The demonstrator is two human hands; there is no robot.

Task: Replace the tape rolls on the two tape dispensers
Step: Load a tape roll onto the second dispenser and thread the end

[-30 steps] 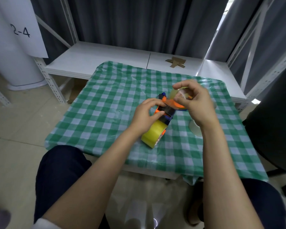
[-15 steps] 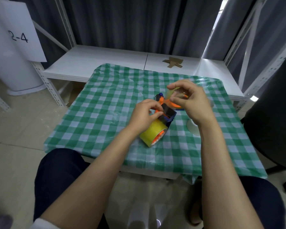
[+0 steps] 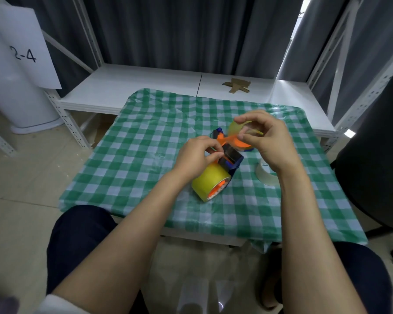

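Note:
A blue and orange tape dispenser (image 3: 233, 158) lies on the green checked tablecloth (image 3: 132, 159) with a yellow tape roll (image 3: 210, 179) mounted at its near end. My left hand (image 3: 196, 158) pinches the dispenser's front part by the roller. My right hand (image 3: 266, 138) pinches a pulled-out strip of yellowish tape (image 3: 235, 129) above the second dispenser (image 3: 236, 142), whose orange and blue body shows under my fingers. A whitish tape roll (image 3: 264, 175) lies flat to the right, partly hidden by my right wrist.
A white low shelf (image 3: 145, 85) runs behind the table, with a cardboard scrap (image 3: 236, 85) on it. White metal rack posts (image 3: 340, 71) stand right. A dark chair (image 3: 377, 155) is at the right edge. My knees (image 3: 77, 234) sit below the table's near edge.
The yellow roll's dispenser has tilted a little more upright under my left hand. My right hand has lifted the tape strip slightly higher.

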